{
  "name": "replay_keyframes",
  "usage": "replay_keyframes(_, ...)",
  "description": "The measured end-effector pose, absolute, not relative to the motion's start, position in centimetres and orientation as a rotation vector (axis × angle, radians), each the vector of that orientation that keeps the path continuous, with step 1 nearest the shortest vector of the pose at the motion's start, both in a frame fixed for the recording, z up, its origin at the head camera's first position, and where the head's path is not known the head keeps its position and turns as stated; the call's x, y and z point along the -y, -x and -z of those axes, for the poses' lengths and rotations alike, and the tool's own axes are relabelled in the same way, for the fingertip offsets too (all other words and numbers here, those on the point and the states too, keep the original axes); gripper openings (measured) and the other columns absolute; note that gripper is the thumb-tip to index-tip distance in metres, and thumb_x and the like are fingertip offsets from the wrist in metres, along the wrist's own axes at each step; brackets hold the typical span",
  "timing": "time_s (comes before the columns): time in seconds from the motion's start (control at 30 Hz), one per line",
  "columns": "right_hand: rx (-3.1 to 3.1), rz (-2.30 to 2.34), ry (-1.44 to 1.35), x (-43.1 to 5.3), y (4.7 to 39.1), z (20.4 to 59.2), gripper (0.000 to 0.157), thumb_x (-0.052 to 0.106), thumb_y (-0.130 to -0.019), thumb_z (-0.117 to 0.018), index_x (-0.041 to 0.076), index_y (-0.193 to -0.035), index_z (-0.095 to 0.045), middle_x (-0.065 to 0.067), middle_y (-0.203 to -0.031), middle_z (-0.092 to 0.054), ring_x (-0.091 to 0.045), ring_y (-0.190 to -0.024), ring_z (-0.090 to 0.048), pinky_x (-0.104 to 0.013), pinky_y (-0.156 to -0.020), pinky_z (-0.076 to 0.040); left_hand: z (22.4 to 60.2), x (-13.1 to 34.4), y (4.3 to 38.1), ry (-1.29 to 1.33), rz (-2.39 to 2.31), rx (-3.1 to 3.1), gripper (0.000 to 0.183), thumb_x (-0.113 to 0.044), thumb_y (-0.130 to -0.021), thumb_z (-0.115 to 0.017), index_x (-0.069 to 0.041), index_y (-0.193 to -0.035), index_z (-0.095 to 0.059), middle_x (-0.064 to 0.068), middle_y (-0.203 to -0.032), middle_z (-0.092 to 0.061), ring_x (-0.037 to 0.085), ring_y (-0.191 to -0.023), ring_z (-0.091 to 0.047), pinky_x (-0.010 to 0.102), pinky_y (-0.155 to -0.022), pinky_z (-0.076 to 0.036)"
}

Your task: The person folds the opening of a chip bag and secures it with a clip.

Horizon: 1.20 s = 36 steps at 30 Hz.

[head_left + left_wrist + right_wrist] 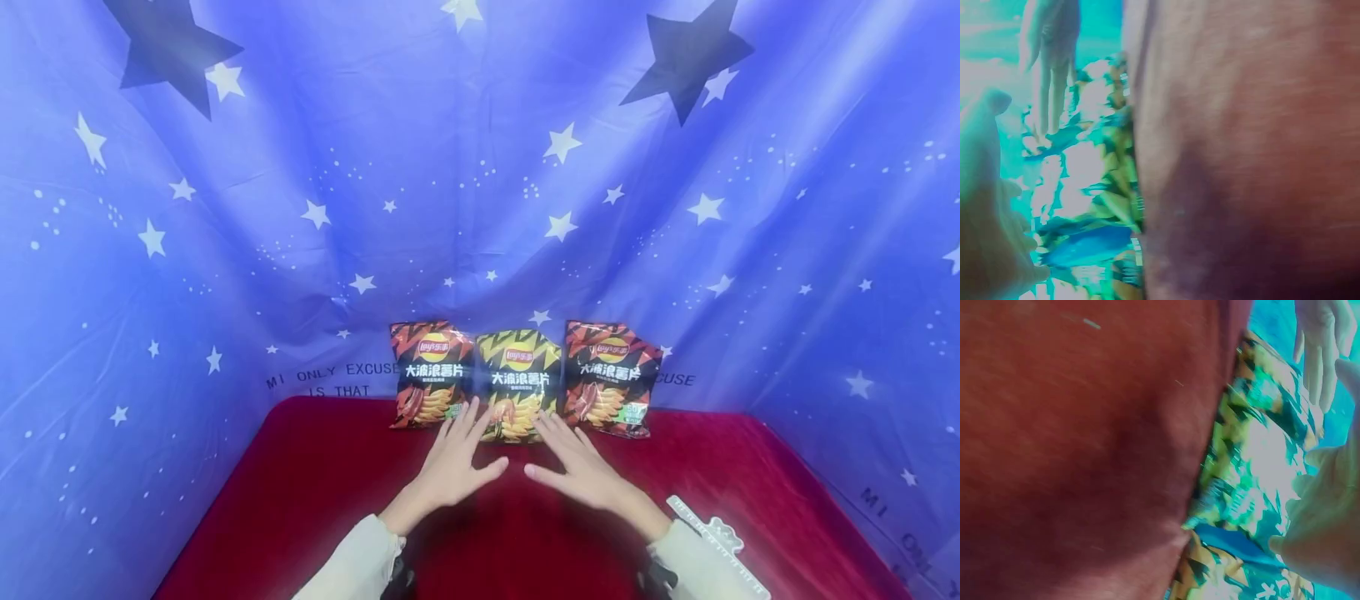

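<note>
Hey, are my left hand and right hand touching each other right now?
Apart. The head view shows red cloth between the thumbs of the left hand and right hand.

"Lay's 乐事" and "大波浪薯片" stand on the left bag (431,375), the middle bag (519,383) and the right bag (611,377); the curtain (457,242) reads "MI ONLY EXCUSE IS THAT" at left, partly repeated at right

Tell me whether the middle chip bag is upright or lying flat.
Upright: in the head view, the middle chip bag has its base on the red cloth and its top rising before the blue backdrop.
</note>
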State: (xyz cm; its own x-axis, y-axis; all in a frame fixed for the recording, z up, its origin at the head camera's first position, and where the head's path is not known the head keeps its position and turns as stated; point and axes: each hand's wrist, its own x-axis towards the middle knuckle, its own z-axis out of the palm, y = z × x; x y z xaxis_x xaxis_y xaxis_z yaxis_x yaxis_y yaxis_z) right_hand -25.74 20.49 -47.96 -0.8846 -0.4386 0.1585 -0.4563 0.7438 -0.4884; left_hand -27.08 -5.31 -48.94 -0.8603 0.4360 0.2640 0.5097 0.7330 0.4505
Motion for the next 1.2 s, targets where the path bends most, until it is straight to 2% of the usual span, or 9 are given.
replay_keyframes(0.3,2.823,-1.181,-0.561,-20.8,30.3,44.8,0.078,0.047,-0.103,-0.054,0.009,-0.163,-0.020,-0.021,-0.168,-0.019,-0.045,-0.153,-0.023,-0.066,-0.121,-0.020,45.2,4.2,30.5,0.557,1.325,2.700,0.082,-0.055,-0.100,-0.054,-0.008,-0.161,-0.027,0.024,-0.168,-0.017,0.045,-0.154,-0.023,0.068,-0.120,-0.024)
replay_keyframes(0.33,2.830,-1.211,-0.522,-20.8,30.8,44.6,0.078,0.048,-0.104,-0.052,0.008,-0.163,-0.019,-0.024,-0.162,-0.034,-0.046,-0.148,-0.035,-0.064,-0.119,-0.029,45.0,4.1,31.0,0.521,1.400,2.687,0.081,-0.054,-0.101,-0.053,-0.006,-0.161,-0.026,0.023,-0.168,-0.018,0.044,-0.154,-0.023,0.066,-0.121,-0.023)
replay_keyframes(0.43,2.819,-1.358,-0.399,-21.0,32.1,44.2,0.078,0.049,-0.105,-0.048,0.006,-0.163,-0.018,-0.030,-0.158,-0.037,-0.049,-0.141,-0.042,-0.061,-0.113,-0.040,44.5,3.8,32.1,0.391,1.594,2.652,0.078,-0.050,-0.102,-0.052,-0.006,-0.161,-0.025,0.022,-0.166,-0.025,0.042,-0.153,-0.027,0.061,-0.123,-0.023)
replay_keyframes(0.53,2.768,-1.574,-0.250,-21.2,33.3,44.1,0.078,0.048,-0.105,-0.048,0.004,-0.162,-0.018,-0.032,-0.154,-0.041,-0.053,-0.133,-0.048,-0.059,-0.105,-0.049,44.4,3.5,33.2,0.272,1.788,2.599,0.077,-0.049,-0.101,-0.051,-0.005,-0.160,-0.027,0.023,-0.163,-0.033,0.044,-0.149,-0.034,0.061,-0.120,-0.031)
replay_keyframes(0.57,2.735,-1.664,-0.205,-21.3,33.6,44.1,0.077,0.047,-0.106,-0.047,0.003,-0.162,-0.018,-0.030,-0.162,-0.029,-0.053,-0.141,-0.041,-0.061,-0.109,-0.045,44.4,3.4,33.6,0.239,1.859,2.581,0.077,-0.049,-0.101,-0.051,-0.004,-0.160,-0.028,0.023,-0.163,-0.034,0.044,-0.148,-0.035,0.063,-0.118,-0.033)
replay_keyframes(0.67,2.645,-1.928,-0.057,-21.6,34.5,44.1,0.074,0.042,-0.108,-0.045,-0.001,-0.161,-0.017,-0.032,-0.162,-0.028,-0.054,-0.144,-0.036,-0.061,-0.115,-0.039,44.6,3.2,34.5,0.162,2.056,2.519,0.075,-0.045,-0.102,-0.050,-0.001,-0.158,-0.029,0.024,-0.163,-0.033,0.047,-0.147,-0.037,0.064,-0.116,-0.035)
replay_keyframes(0.8,2.554,-2.196,0.066,-21.9,35.4,44.1,0.070,0.032,-0.110,-0.041,-0.009,-0.159,-0.012,-0.038,-0.161,-0.020,-0.052,-0.150,-0.024,-0.058,-0.123,-0.027,45.0,2.9,35.3,0.103,2.237,2.445,0.070,-0.036,-0.104,-0.049,0.005,-0.157,-0.027,0.028,-0.162,-0.030,0.049,-0.146,-0.035,0.058,-0.119,-0.034)
replay_keyframes(1.0,2.434,-2.398,0.171,-22.0,36.2,44.2,0.069,0.023,-0.109,-0.041,-0.016,-0.155,-0.006,-0.044,-0.157,-0.019,-0.054,-0.149,-0.023,-0.056,-0.123,-0.027,45.4,2.4,36.2,0.032,2.298,2.422,0.066,-0.031,-0.106,-0.048,0.006,-0.157,-0.027,0.031,-0.160,-0.032,0.050,-0.145,-0.037,0.056,-0.120,-0.034)
replay_keyframes(1.2,2.382,-2.501,0.203,-22.0,36.5,44.7,0.067,0.020,-0.109,-0.038,-0.014,-0.156,-0.005,-0.045,-0.158,-0.010,-0.055,-0.151,-0.016,-0.055,-0.125,-0.022,46.0,1.9,36.7,-0.004,2.268,2.406,0.060,-0.025,-0.107,-0.049,0.008,-0.154,-0.031,0.031,-0.157,-0.036,0.051,-0.138,-0.046,0.057,-0.114,-0.041)
